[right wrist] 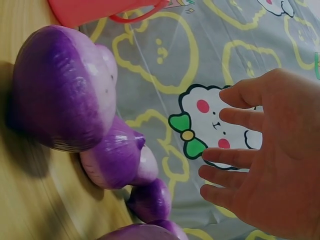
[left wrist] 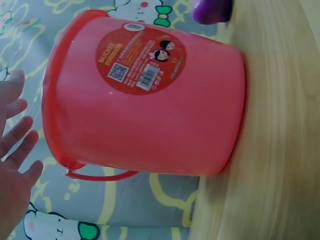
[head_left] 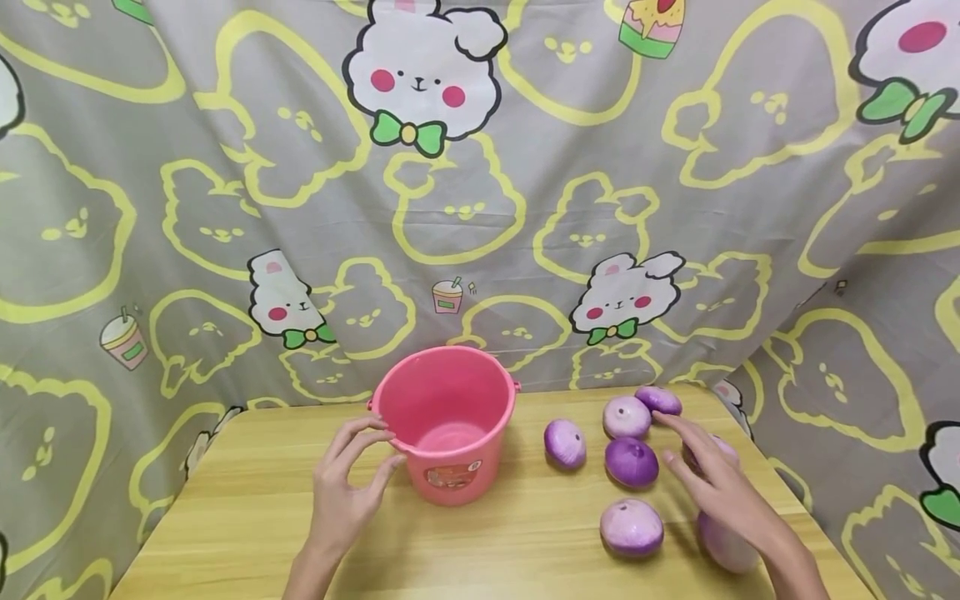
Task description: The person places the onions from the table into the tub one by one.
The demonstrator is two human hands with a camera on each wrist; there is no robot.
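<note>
Your left hand holds nothing, its fingers bent and spread just beside the pink bucket, near its rim; the bucket stands upright on the table, likely because its flat base makes it steady. Your right hand, empty too, has fingers apart above the purple onions, which lie right of the bucket, probably for easy reach.

In the sideways left wrist view, a pink bucket with a red printed label stands on the wooden desk, the left grip, fingers loosely spread, just beside its rim, a rounded purple thing cut off at the top, patterned grey cloth behind.
</note>
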